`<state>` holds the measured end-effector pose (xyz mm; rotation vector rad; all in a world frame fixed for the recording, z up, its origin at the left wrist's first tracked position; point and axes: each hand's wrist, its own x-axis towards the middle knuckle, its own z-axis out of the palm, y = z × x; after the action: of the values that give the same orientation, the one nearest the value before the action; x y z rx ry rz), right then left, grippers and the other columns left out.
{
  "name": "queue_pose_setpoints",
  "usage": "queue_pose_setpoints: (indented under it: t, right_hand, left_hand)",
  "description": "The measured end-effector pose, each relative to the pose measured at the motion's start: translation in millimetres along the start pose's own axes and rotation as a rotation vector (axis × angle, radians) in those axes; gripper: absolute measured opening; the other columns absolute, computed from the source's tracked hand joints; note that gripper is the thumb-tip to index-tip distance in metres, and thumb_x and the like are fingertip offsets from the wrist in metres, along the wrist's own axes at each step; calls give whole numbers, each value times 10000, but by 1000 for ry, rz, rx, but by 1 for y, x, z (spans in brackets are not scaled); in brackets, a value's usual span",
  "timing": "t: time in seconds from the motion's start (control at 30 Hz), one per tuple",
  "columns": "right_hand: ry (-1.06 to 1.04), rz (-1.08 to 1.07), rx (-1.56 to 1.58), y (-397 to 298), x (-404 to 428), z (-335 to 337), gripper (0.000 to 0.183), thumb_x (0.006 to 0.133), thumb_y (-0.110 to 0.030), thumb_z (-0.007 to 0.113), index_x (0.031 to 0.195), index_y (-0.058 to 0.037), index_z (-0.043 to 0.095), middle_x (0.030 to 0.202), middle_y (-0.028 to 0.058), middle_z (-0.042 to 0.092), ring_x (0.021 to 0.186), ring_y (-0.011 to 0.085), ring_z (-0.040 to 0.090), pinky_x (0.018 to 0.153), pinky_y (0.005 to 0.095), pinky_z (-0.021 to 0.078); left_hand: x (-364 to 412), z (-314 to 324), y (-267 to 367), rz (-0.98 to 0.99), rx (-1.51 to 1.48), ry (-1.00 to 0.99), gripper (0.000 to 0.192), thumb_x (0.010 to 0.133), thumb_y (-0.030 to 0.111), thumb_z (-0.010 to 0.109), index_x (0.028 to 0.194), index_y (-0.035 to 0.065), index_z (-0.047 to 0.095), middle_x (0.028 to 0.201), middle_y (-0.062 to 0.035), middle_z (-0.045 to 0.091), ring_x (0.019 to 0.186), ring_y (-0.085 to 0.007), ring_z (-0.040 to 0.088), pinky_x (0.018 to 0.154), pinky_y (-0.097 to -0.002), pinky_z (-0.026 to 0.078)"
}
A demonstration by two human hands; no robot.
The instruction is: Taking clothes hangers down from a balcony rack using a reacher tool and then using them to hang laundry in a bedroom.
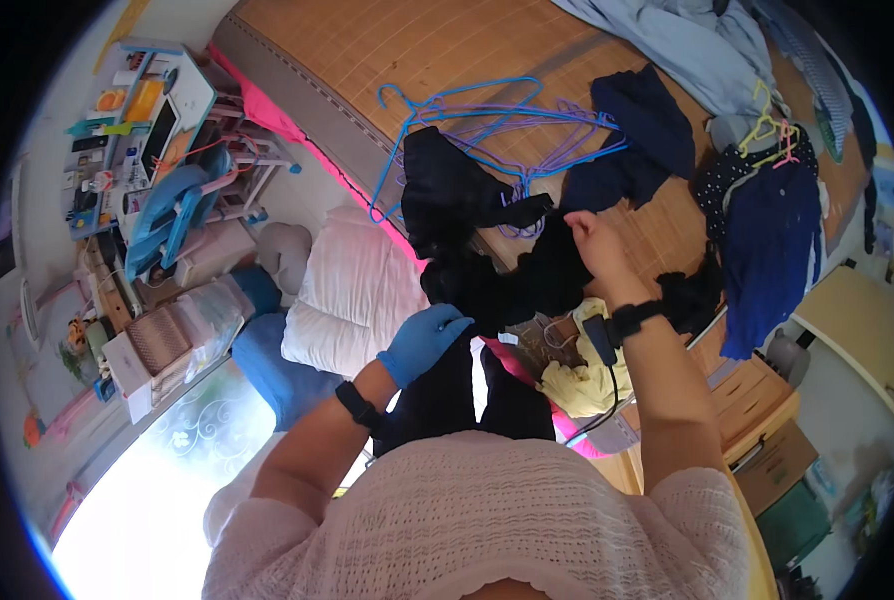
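Note:
A black garment (522, 289) is stretched between my two hands over the edge of the bed mat. My left hand (426, 341), in a blue glove, pinches its lower left part. On the upper right, my bare right hand (600, 247) grips its edge with curled fingers. Just beyond lies another black piece of clothing (447, 187), partly over a heap of blue and purple hangers (525, 161). Where one black cloth ends and the other begins is hard to tell. A navy garment (642, 127) lies crumpled to the right of the hangers.
A yellow cloth (600, 367) lies beneath my right forearm, where a cable hangs from the wrist strap. Farther right are a blue garment (773, 247) and yellow and pink hangers (769, 135). A pale folded quilt (357, 292) and a cluttered desk (146, 135) are at left.

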<state>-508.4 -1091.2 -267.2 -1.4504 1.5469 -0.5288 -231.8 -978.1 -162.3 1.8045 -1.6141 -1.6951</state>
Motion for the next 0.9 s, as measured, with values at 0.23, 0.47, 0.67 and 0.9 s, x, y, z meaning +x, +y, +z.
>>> queue_pose_setpoints:
  t: [0.23, 0.47, 0.67, 0.9]
  right_hand:
    - [118, -222, -595, 11, 79, 26, 214, 779, -87, 479, 957, -61, 596, 971, 122, 578, 886, 319, 530, 774, 403, 429]
    - [2, -203, -936, -2, 98, 25, 271, 692, -68, 574, 950, -143, 541, 942, 64, 530, 958, 268, 487, 794, 393, 388]
    - [245, -439, -663, -35, 140, 41, 321, 717, -26, 538, 1033, -86, 525, 1060, 101, 531, 970, 311, 493, 817, 404, 408]
    - [221, -549, -505, -68, 178, 84, 342, 711, -27, 544, 1053, -54, 540, 1112, 115, 526, 999, 307, 491, 853, 394, 402]
  left_hand:
    - [3, -12, -26, -58, -77, -49, 208, 825, 208, 580, 903, 17, 603, 834, -102, 594, 739, -202, 555, 694, -279, 443]
    - [2, -17, -43, -102, -139, -97, 211, 822, 224, 560, 941, 56, 603, 898, -124, 604, 823, -284, 578, 722, -325, 457]
    - [12, -17, -38, -36, -188, -66, 490, 826, 127, 528, 1289, 163, 371, 1095, -155, 537, 858, -285, 563, 756, -317, 445]
    - [1, -26, -68, -196, -121, -131, 710, 793, 116, 509, 1382, 244, 134, 919, -279, 557, 819, -415, 556, 767, -397, 450]
